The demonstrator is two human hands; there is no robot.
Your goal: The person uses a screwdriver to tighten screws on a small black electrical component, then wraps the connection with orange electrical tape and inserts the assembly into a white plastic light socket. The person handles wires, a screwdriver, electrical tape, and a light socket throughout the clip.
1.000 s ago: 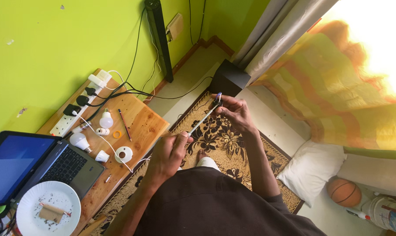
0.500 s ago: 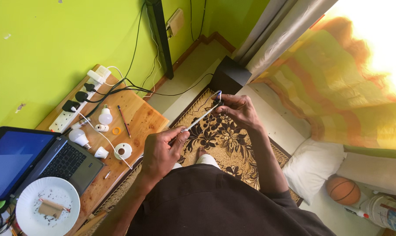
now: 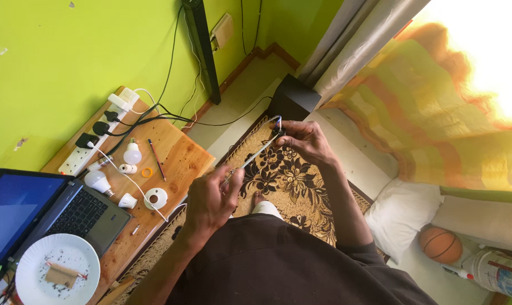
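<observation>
**Thin tool and small wired part held between both hands, centre frame**

Left hand (image 3: 211, 197) pinches the near end of a thin pale tool (image 3: 250, 161); right hand (image 3: 304, 141) grips a small dark part with a white wire (image 3: 277, 125) at its tip. Judged light and fiddly; wire limp and easily kinked, so best held by the body. Lower left: wooden table (image 3: 182, 158) with bulbs (image 3: 133, 152), power strip (image 3: 89, 152), laptop (image 3: 52, 209), paper plate (image 3: 58, 268). Patterned rug (image 3: 290, 181) below; nothing obstructs.

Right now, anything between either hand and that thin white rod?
Nothing visible. The left hand already pinches the near end of the rod, and the right hand holds the far end, where a small dark part and a wire loop sit. The rod hangs over the rug, apart from the table.
</observation>
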